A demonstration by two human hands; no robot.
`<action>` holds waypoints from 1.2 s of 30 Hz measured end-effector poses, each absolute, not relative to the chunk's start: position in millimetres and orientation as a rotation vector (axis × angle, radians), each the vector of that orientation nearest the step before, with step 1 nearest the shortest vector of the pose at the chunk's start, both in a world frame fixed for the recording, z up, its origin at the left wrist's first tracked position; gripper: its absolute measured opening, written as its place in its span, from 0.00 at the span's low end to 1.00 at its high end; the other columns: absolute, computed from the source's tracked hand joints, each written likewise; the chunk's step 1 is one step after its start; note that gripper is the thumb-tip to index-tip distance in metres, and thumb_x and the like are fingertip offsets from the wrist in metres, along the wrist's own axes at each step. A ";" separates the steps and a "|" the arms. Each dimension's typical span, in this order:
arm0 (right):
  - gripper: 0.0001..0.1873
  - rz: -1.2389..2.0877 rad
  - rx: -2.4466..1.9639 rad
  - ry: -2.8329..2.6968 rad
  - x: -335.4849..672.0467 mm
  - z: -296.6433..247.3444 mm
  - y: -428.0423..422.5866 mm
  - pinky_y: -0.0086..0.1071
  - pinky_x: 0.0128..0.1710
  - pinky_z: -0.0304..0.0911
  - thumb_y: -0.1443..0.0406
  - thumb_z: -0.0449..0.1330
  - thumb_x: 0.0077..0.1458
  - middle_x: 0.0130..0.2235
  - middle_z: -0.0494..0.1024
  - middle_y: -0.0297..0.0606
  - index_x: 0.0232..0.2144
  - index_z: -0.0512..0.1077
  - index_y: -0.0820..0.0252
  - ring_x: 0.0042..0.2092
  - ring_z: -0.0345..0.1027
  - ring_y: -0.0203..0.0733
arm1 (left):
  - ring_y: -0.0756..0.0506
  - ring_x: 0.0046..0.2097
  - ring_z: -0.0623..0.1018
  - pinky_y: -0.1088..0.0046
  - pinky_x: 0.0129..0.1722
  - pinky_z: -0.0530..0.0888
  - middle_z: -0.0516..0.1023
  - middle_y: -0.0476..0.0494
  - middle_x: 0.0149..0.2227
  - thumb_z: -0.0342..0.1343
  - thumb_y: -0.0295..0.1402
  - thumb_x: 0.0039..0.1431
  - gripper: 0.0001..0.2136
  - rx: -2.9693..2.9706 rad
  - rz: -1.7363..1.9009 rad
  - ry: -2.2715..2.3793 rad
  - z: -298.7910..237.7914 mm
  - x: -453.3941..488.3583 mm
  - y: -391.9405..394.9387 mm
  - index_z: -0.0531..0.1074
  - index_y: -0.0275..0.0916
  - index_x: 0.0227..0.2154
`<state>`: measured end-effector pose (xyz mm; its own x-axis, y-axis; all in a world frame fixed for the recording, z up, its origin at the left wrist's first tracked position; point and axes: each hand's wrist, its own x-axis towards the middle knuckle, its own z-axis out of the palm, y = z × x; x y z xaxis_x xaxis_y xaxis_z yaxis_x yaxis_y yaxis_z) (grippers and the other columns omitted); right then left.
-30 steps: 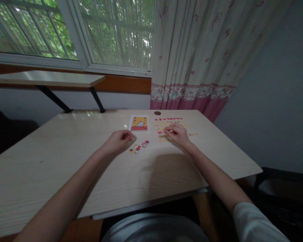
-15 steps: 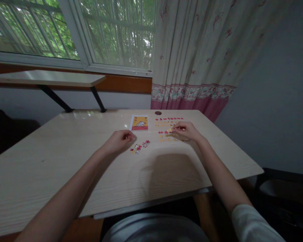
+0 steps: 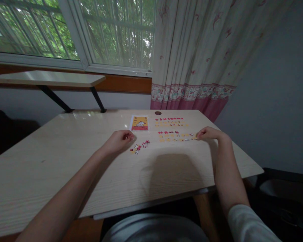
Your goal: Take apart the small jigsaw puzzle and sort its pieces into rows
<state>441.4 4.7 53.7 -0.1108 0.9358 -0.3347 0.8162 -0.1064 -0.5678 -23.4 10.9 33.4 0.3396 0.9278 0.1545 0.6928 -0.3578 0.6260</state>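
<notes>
My left hand (image 3: pixel 120 139) rests on the pale wooden table (image 3: pixel 65 161) with its fingers curled in; what is inside them is hidden. Just right of it lies a small cluster of red, white and yellow puzzle pieces (image 3: pixel 140 146). My right hand (image 3: pixel 209 133) is at the right end of two short rows of loose puzzle pieces (image 3: pixel 175 136), fingertips pinched together on a piece there. Farther back lies another row of pieces (image 3: pixel 169 121). A small yellow and red picture card (image 3: pixel 139 122) lies left of that row.
A round cable hole (image 3: pixel 158 113) is near the table's far edge. Behind it are a window, a wall shelf on black brackets (image 3: pixel 47 79) and a floral curtain with a pink hem (image 3: pixel 192 94). The table's right corner and front edge are close by.
My right hand has slid to the right along the rows of pieces, from their middle to their right end. The left hand has stayed where it was.
</notes>
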 end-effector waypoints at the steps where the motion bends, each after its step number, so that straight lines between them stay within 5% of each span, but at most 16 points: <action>1: 0.18 1.036 -1.986 -1.961 443.6 50.7 6.1 0.29 0.33 0.61 0.55 0.66 0.29 0.26 0.78 0.38 0.23 0.78 0.63 0.30 0.67 0.38 | 0.51 0.23 0.65 0.75 0.23 0.58 0.69 0.49 0.20 0.49 0.39 0.52 0.13 2.157 0.690 1.424 33.3 -23.4 10.8 0.73 0.35 0.28; 9: 0.16 1.037 -2.038 -1.955 451.8 41.3 11.3 0.29 0.30 0.61 0.57 0.67 0.28 0.23 0.76 0.35 0.22 0.78 0.62 0.27 0.66 0.37 | 0.51 0.23 0.64 0.76 0.23 0.58 0.69 0.49 0.20 0.49 0.39 0.52 0.12 2.151 0.695 1.420 33.4 -22.7 10.2 0.72 0.35 0.28; 21: 0.11 0.371 -1.837 -2.228 363.6 53.4 13.9 0.26 0.26 0.55 0.63 0.56 0.46 0.25 0.75 0.37 0.27 0.76 0.65 0.26 0.63 0.34 | 0.51 0.24 0.65 0.77 0.23 0.59 0.69 0.49 0.22 0.52 0.41 0.48 0.12 2.229 0.358 1.262 50.0 -30.9 6.7 0.71 0.35 0.26; 24: 0.12 0.203 -1.602 -2.364 321.0 48.3 10.7 0.27 0.29 0.56 0.65 0.53 0.52 0.26 0.75 0.37 0.30 0.76 0.63 0.27 0.64 0.34 | 0.51 0.24 0.64 0.77 0.24 0.59 0.67 0.50 0.22 0.55 0.40 0.45 0.11 2.261 0.264 1.174 52.0 -35.6 7.3 0.70 0.36 0.25; 31: 0.18 0.100 -1.153 -2.652 240.2 29.3 -9.3 0.38 0.48 0.54 0.63 0.51 0.58 0.47 0.72 0.45 0.51 0.67 0.60 0.47 0.62 0.44 | 0.52 0.25 0.61 0.78 0.25 0.57 0.63 0.53 0.21 0.55 0.36 0.44 0.08 2.277 0.191 1.051 45.4 -31.2 5.9 0.66 0.37 0.23; 36: 0.18 0.110 -1.223 -2.665 222.1 21.3 -13.1 0.40 0.50 0.51 0.60 0.50 0.59 0.48 0.71 0.43 0.50 0.67 0.57 0.48 0.60 0.45 | 0.51 0.25 0.63 0.77 0.25 0.57 0.65 0.52 0.22 0.53 0.37 0.47 0.08 2.320 0.248 1.063 39.5 -24.9 6.8 0.68 0.37 0.26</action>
<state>222.1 -13.1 21.3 -0.6350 0.7567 0.1557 0.7413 0.6535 -0.1528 -24.9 6.8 39.5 0.6667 0.7424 -0.0652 0.6368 -0.5220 0.5675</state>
